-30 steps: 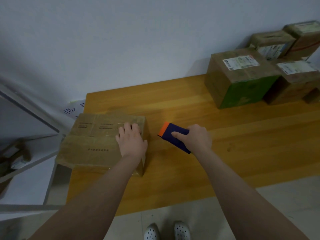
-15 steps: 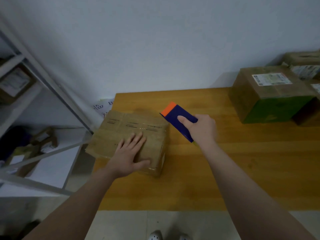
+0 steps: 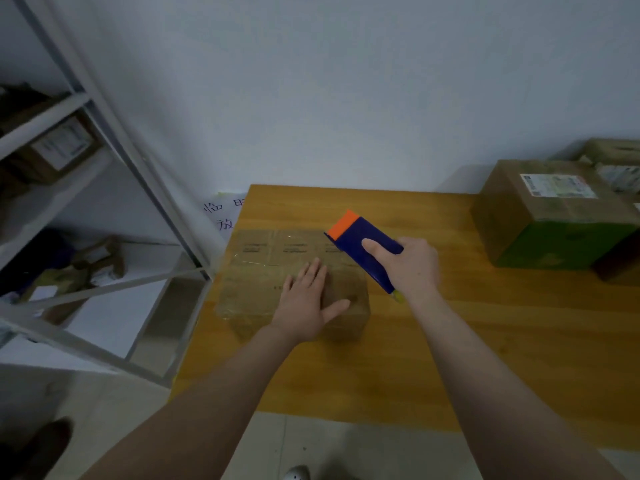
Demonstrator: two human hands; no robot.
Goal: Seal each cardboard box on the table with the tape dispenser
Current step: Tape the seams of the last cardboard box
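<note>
Right grip clamped on the tape dispenser, thumb across its flat blue side. Dispenser's long axis runs diag.: orange nose to upper left, yellow tip to lower right; hard, smooth plastic. The cardboard box lies left of & below that grip, centre frame, at the counter's left edge. Nose is over the box's far right corner; contact w/ the lid can't be told. Left grip lies flat on the lid, fingers straight. Box is dull brown board w/ glossy clear tape on top. Green-sided carton sits well apart, right of frame
</note>
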